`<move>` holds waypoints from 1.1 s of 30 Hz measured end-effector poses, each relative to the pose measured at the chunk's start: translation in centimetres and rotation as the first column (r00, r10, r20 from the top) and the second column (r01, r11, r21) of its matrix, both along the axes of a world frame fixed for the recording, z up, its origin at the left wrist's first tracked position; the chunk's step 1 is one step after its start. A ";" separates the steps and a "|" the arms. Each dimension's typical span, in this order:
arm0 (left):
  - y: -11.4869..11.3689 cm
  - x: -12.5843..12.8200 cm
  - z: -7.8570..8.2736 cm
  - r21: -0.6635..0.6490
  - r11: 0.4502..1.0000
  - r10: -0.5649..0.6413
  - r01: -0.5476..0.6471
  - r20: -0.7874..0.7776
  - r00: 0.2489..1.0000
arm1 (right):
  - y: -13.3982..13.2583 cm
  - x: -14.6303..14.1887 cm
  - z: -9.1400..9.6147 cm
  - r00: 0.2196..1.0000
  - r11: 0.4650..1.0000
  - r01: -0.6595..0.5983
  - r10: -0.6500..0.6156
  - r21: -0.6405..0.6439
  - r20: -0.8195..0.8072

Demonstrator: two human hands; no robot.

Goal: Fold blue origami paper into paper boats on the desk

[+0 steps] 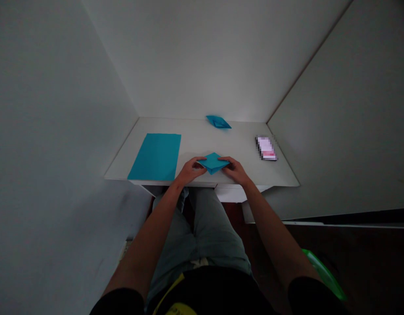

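Hands: my left hand (191, 169) and right hand (235, 169) pinch the blue folded-paper diamond (213, 162).
Paper: likely light, crisp, tearable.
Hold: side corners; dimness blurs the folds.

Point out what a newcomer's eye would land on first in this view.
Probably the bright blue folded paper, held between the left hand and right hand near the front edge of the white desk. Next would come the large flat blue sheet on the desk's left side and the lit, pixelated phone-like device on its right. A smaller blue folded piece sits at the back, near the wall.
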State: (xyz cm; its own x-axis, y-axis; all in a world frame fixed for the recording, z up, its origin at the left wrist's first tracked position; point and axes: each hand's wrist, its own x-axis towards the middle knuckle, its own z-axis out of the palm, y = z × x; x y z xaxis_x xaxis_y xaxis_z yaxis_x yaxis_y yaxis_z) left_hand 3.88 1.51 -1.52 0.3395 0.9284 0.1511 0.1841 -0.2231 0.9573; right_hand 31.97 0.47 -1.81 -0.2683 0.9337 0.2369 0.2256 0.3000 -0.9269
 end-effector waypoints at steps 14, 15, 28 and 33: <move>-0.1 0.0 0.0 0.015 0.999 0.031 -0.031 0.016 0.999 | 0.2 0.3 -0.4 0.999 1.000 -0.018 0.018 -0.013 -0.043; -0.1 0.0 0.1 0.016 0.999 0.033 -0.034 0.013 0.999 | 0.2 0.4 -0.4 0.999 1.000 -0.014 0.014 -0.009 -0.041; -0.1 0.2 0.1 -0.002 0.999 0.040 -0.040 0.048 0.998 | 0.0 0.0 -0.5 0.999 0.999 0.001 -0.002 -0.034 -0.038; -0.1 0.2 0.0 -0.010 0.999 0.037 -0.037 0.063 0.997 | 0.0 0.1 -0.5 0.998 0.999 -0.009 0.007 -0.049 -0.058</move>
State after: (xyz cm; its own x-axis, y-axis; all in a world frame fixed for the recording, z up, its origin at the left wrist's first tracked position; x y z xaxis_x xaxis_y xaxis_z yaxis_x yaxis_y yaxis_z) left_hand 4.09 1.46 -1.52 0.2948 0.9415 0.1633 0.1310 -0.2091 0.9691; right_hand 32.05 0.45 -2.30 -0.2632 0.9425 0.2061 0.1693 0.2554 -0.9519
